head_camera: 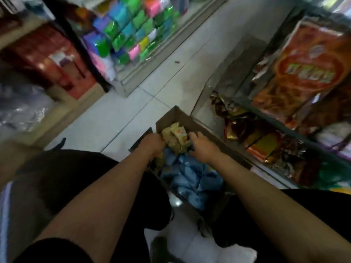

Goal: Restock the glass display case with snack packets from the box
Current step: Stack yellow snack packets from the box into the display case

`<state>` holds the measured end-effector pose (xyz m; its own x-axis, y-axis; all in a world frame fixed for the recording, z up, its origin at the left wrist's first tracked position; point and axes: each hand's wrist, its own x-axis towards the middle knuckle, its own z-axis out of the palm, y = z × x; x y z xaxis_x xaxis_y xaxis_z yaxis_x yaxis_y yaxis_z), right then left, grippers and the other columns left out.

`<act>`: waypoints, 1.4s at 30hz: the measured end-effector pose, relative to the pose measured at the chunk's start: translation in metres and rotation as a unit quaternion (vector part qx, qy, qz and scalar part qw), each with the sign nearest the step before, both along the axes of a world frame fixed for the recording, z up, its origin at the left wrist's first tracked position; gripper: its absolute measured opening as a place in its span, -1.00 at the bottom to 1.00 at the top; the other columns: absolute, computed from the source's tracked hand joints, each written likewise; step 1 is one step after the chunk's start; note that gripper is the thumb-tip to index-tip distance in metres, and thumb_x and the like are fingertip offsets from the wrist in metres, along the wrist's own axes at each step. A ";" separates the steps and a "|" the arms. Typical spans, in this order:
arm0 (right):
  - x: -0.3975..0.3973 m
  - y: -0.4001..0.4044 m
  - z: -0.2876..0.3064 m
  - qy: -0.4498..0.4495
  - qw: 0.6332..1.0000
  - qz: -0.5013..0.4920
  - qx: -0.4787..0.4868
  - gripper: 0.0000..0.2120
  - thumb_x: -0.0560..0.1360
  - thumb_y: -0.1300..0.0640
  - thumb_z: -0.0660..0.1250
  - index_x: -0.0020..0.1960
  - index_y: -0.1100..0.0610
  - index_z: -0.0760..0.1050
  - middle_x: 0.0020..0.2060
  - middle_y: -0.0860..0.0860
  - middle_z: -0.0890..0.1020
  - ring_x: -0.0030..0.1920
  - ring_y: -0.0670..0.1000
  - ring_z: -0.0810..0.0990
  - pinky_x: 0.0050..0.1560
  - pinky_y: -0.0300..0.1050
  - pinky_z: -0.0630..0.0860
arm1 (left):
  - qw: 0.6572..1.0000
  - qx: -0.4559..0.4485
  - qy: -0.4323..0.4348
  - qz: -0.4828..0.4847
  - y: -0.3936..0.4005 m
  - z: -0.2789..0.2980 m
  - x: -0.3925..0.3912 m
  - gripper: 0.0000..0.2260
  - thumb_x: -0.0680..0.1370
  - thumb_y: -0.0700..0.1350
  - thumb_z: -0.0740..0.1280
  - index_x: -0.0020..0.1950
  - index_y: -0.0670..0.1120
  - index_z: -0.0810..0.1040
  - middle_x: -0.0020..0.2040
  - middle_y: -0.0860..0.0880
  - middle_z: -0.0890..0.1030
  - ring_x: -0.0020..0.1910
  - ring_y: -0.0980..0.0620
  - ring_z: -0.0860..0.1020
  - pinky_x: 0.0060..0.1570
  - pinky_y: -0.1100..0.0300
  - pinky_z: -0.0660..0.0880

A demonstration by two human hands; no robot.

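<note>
Both my forearms reach down from the bottom of the view into the cardboard box (175, 115) on the floor. Left hand (152, 145) and right hand (202, 147) close from either side on a bunch of yellow-green snack packets (177, 138) at its far end; how tightly my left fingers hold I cannot tell. Blue packets (190, 179) fill the near part, so plenty is left. Just to my right, the glass case (269, 118) already holds packets (262, 147) on its lower shelf, with room for more, I judge
</note>
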<state>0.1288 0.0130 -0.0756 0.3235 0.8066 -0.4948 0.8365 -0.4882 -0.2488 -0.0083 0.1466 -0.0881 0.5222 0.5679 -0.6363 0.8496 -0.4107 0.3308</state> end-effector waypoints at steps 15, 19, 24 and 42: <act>0.020 0.058 -0.169 0.110 0.990 -0.061 -0.062 -0.53 0.50 -0.05 0.25 0.40 -0.13 0.34 0.26 0.26 0.27 0.25 0.30 0.35 0.32 0.09 0.37 | 0.989 -0.140 -0.045 0.005 0.020 -0.151 0.047 -0.54 0.62 0.01 0.22 0.51 -0.02 0.26 0.43 -0.13 0.39 0.32 -0.15 0.44 0.30 0.06 0.39; 0.022 0.054 -0.157 0.129 0.983 -0.128 -0.022 -0.77 0.52 -0.01 0.28 0.18 -0.05 0.47 0.18 0.20 0.36 0.20 0.21 0.39 0.28 -0.05 0.34 | 0.987 -0.105 -0.097 0.078 0.019 -0.146 0.036 -0.61 0.54 -0.11 0.30 0.38 0.03 0.44 0.26 -0.11 0.55 0.21 -0.14 0.52 0.16 0.16 0.44; 0.022 0.027 -0.130 0.205 0.956 -0.205 0.046 -0.79 0.53 0.08 0.29 -0.13 -0.26 0.44 0.05 0.19 0.54 0.04 0.05 0.42 -0.10 -0.61 0.18 | 0.979 -0.070 -0.150 0.121 0.012 -0.122 0.020 -0.62 0.49 -0.08 0.38 0.30 0.10 0.51 0.22 -0.05 0.59 0.20 -0.07 0.53 0.09 0.29 0.41; -0.002 -0.046 0.132 0.476 0.683 -0.436 0.343 -0.51 0.50 0.17 0.37 0.39 0.19 0.34 0.13 0.16 0.62 0.07 0.14 0.65 -0.04 -0.05 0.59 | 0.624 -0.454 -0.472 0.427 -0.039 0.146 0.005 -0.74 0.50 0.01 0.39 0.14 -0.06 0.57 0.01 -0.06 0.66 -0.07 0.01 0.66 -0.21 0.23 0.53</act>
<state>0.1272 -0.0329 0.0560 0.6241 0.6598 -0.4185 -0.3974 -0.1931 -0.8971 -0.0032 0.1074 0.0577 0.6610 0.5247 -0.5365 -0.1183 0.7789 0.6159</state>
